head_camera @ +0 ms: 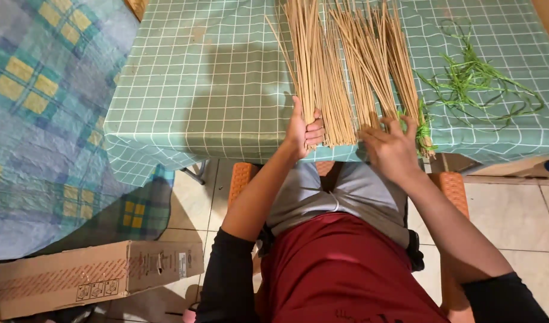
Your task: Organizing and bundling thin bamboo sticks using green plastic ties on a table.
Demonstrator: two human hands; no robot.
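A heap of thin tan sticks (340,66) lies on a table under a green checked cloth (208,78), their near ends at the table's front edge. My left hand (303,128) is closed around a small bunch of these sticks at their near ends. My right hand (389,146) rests with spread fingers on the near ends of the sticks to the right. Beside that hand lies a bundle of sticks tied with a green strip (424,128).
Loose green grass-like strips (478,81) lie on the cloth at the right. A blue and yellow checked cloth (41,119) covers something at the left. A long cardboard box (89,275) lies on the tiled floor. I sit on an orange stool (243,176).
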